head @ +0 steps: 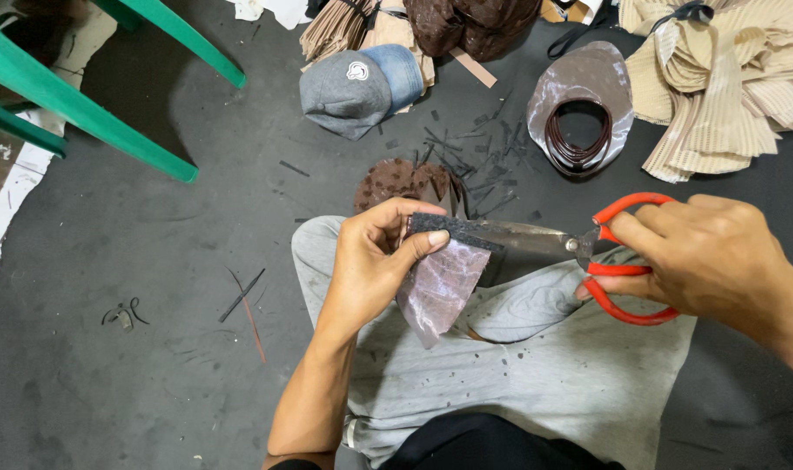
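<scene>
Head view — what's in the hands?
— Left hand (370,261) pinches a shiny fabric piece (440,287) above the lap. Right hand (719,257) grips red-handled scissors (579,248), blades at the piece's dark top edge.
— Farther off?
— A grey cap (349,91).

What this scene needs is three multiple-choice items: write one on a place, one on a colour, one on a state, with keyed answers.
1. Where does the grey baseball cap lie?
A. on the dark floor
B. on the person's lap
C. on the green plastic chair

2. What colour are the handles of the metal scissors?
A. blue
B. red
C. black

3. How is the shiny purplish fabric piece held?
A. lying loose on the floor
B. pinched in the left hand
C. clamped under a knee

Answers: 1 A, it rests on the floor beyond the knee; 2 B, red loops surround the right hand fingers; 3 B, thumb and fingers grip its top edge.
</scene>
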